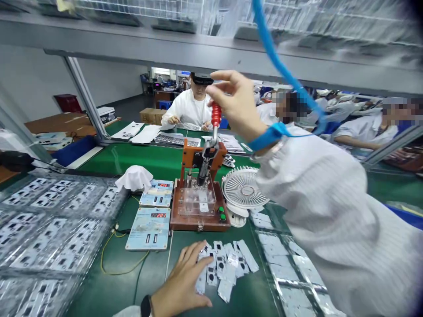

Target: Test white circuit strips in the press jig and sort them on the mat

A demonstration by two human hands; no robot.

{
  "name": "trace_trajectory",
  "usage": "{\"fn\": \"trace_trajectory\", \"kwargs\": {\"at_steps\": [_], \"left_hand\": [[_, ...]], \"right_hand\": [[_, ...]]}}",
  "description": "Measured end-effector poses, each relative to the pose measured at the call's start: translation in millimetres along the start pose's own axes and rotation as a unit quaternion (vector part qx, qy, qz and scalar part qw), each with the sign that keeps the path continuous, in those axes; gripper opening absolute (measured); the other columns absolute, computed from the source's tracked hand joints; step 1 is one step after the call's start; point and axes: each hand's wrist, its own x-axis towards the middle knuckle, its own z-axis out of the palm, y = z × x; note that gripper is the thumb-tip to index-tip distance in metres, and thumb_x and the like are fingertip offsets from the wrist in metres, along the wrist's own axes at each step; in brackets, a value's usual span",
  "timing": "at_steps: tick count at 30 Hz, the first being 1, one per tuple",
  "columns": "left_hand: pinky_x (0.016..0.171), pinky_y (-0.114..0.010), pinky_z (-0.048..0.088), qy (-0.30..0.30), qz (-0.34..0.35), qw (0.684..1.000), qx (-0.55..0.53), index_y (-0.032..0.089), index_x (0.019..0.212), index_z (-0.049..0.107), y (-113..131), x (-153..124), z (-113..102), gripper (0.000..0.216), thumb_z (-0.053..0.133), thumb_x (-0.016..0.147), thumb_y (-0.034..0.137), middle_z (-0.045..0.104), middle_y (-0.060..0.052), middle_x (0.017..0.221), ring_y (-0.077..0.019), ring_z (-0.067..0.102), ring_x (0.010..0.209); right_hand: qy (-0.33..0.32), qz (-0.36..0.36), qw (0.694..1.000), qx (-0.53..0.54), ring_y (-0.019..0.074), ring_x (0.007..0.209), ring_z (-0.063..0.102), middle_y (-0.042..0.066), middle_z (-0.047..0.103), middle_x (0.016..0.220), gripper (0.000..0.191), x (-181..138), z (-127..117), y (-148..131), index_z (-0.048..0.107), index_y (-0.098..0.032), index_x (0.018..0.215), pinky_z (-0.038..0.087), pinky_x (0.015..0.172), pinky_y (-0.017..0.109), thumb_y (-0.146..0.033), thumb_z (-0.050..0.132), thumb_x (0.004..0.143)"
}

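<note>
My right hand [236, 99] is raised, its fingers curled at the top of the red handle [216, 115] of a toggle clamp. The thumb and hand cover the handle's upper end. Below it the clamp's plunger [203, 171] points down over a clear fixture plate [191, 202], where a small white part [203, 203] lies. The clamp stands on an orange-brown test fixture [200, 223]. My left hand [181, 281] lies low on the green bench, fingers spread, its fingertips at the left side of a loose pile of small white circuit boards [226, 268].
Two meter boxes with red digits [148, 229] stand left of the fixture, a white fan [246, 189] at its right. Trays of boards flank both sides [49, 229] [280, 259]. A shelf [211, 53] crosses overhead; a blue cord [284, 66] reaches my wrist. A person [193, 108] sits opposite.
</note>
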Motion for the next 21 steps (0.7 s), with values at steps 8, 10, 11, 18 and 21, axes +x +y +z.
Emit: {"fn": "trace_trajectory", "kwargs": {"at_steps": [8,10,11,18,21], "left_hand": [[0.112,-0.053,0.025,-0.025,-0.029,0.999,0.000,0.032,0.137,0.045,-1,-1,-3,0.069,0.075,0.074,0.028,0.022,-0.003,0.155,-0.0326,0.018,0.141],[0.110,-0.054,0.027,-0.024,-0.015,1.000,0.005,0.033,0.136,0.045,-3,0,-3,0.064,0.070,0.078,0.029,0.024,-0.003,0.154,-0.0329,0.021,0.140],[0.110,-0.054,0.028,-0.024,-0.011,1.000,0.008,0.033,0.136,0.045,-3,0,-2,0.062,0.069,0.079,0.029,0.025,-0.003,0.154,-0.0331,0.022,0.139],[0.109,-0.054,0.029,0.042,0.011,0.998,0.053,0.031,0.141,0.039,-15,0,13,0.072,0.068,0.076,0.023,0.012,-0.005,0.157,-0.0345,0.020,0.140],[0.108,-0.055,0.031,0.029,-0.005,0.998,0.063,0.034,0.145,0.031,-19,1,14,0.079,0.067,0.075,0.022,0.010,-0.004,0.157,-0.0362,0.019,0.141]], "right_hand": [[0.219,-0.033,0.973,-0.061,0.0161,0.100,0.061,0.007,0.059,0.107,0.025,-166,-3,53,0.047,-0.018,0.116,0.053,0.085,0.031,-0.019,0.051,0.091],[0.135,-0.025,0.983,-0.120,0.0161,0.089,0.063,0.006,0.060,0.096,0.023,-222,2,62,0.043,-0.020,0.116,0.056,0.075,0.030,-0.015,0.040,0.094],[0.102,-0.029,0.986,-0.131,0.0169,0.082,0.064,0.006,0.061,0.092,0.023,-244,6,66,0.044,-0.021,0.115,0.057,0.067,0.029,-0.014,0.039,0.093],[-0.129,-0.131,0.957,-0.226,0.0278,0.114,0.056,0.005,0.061,0.120,0.019,-263,21,77,0.064,-0.027,0.104,0.054,0.092,0.040,-0.029,0.059,0.086],[-0.198,-0.169,0.924,-0.282,0.0284,0.118,0.052,0.007,0.060,0.118,0.022,-249,20,85,0.067,-0.025,0.097,0.052,0.094,0.039,-0.040,0.065,0.082]]}}
